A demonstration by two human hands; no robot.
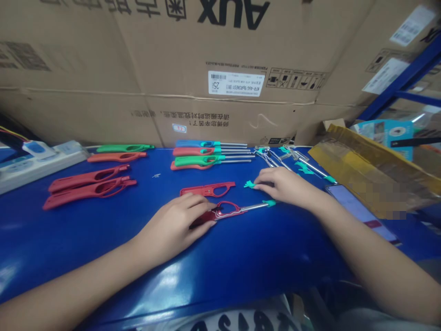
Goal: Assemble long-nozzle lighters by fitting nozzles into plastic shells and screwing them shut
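My left hand [181, 223] is closed around the back end of an opened red lighter shell [229, 209]. A white wire runs along that shell, and a metal tube [255, 207] with a teal piece [270, 202] at its tip sticks out to the right. Just beyond it lies another red shell half [206, 189]. Between thumb and fingers, my right hand [280, 184] pinches a small teal plastic part [249, 184] above the table. Behind the right hand are loose metal tubes with wires [272, 158] and more teal parts [303, 168].
Several lighters with tubes [213, 156] lie at the back of the blue table [206, 280]. Red handles [89, 186], an orange one [117, 157] and a green one [124, 148] lie left, near a power strip [65, 154]. A phone [358, 211] and a taped carton [372, 170] are right. Large cardboard [165, 69] stands behind.
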